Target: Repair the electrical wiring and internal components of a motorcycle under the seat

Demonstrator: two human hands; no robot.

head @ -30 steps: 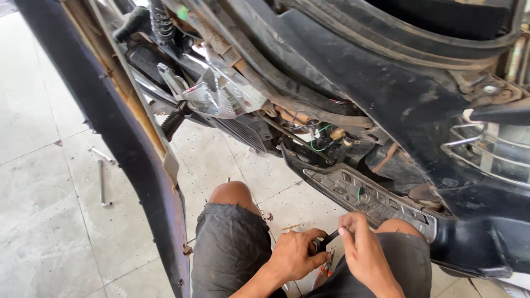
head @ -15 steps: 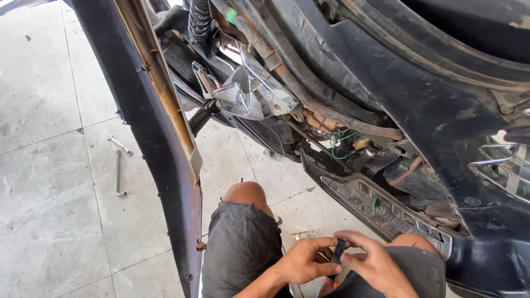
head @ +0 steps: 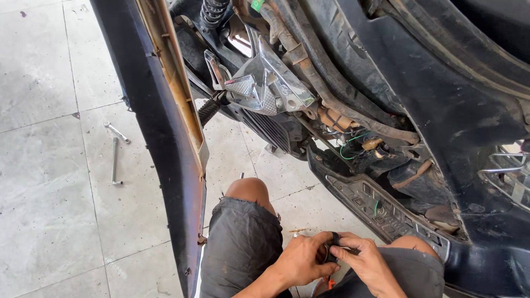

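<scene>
Far left: two metal tools, a long bar wrench [head: 115, 161] and a shorter one [head: 117, 132], lie on the grey tiled floor [head: 44, 209], touching or nearly touching at their upper ends, well apart from the hands.

Left of centre: a long dark body panel [head: 160, 138] with a tan inner face runs from the top edge down to the bottom edge, standing between the tools and the person's knee [head: 248, 190]. The knee is bare above dark shorts [head: 237, 248].

Centre, bottom: the left hand [head: 301, 259] is clenched around a small black part [head: 331, 248], fingers wrapped on its left side. The part sits between both hands, low in the view, over the gap between the thighs. A small orange-red bit [head: 330, 283] shows just below the hands; its nature cannot be told.

Right of that: the right hand [head: 367, 265] grasps the same black part from the right, thumb and fingers pinched on it. The two hands touch each other at the part.

Above the hands: the opened scooter frame [head: 452, 110], with a chromed cover [head: 265, 88], a coil spring [head: 212, 11], brown hoses [head: 331, 99], green wiring [head: 350, 144] and a black footboard strip [head: 381, 209]. The strip lies near the right hand, not touching it.
</scene>
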